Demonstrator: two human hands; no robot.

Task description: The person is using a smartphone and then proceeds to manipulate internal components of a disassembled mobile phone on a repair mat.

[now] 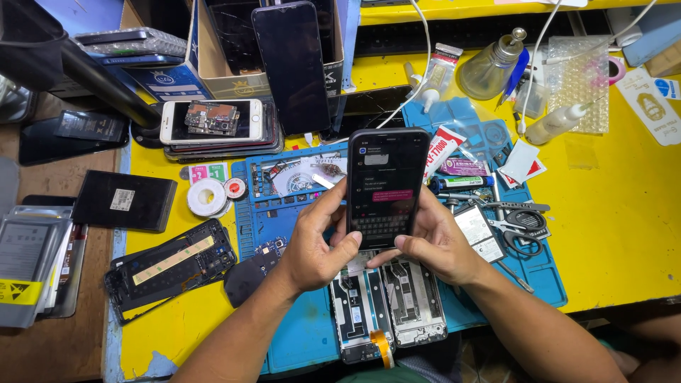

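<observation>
Head view: you hold the black smartphone upright between both hands, above the blue repair mat on the yellow worktop. Its long axis runs away from you, top edge far, screen lit and facing you with a keyboard showing at the near end.

Left hand is closed on the phone's left edge, thumb curled across toward the lower screen. Right hand grips the right edge and lower corner, thumb tip at the bottom of the keyboard. Both hands sit at the near end, about equally close; the far half of the phone is free.

Directly under your hands, two opened phone frames lie side by side on the mat, long axes parallel to the held phone. Scissors lie just right of your right hand.
</observation>
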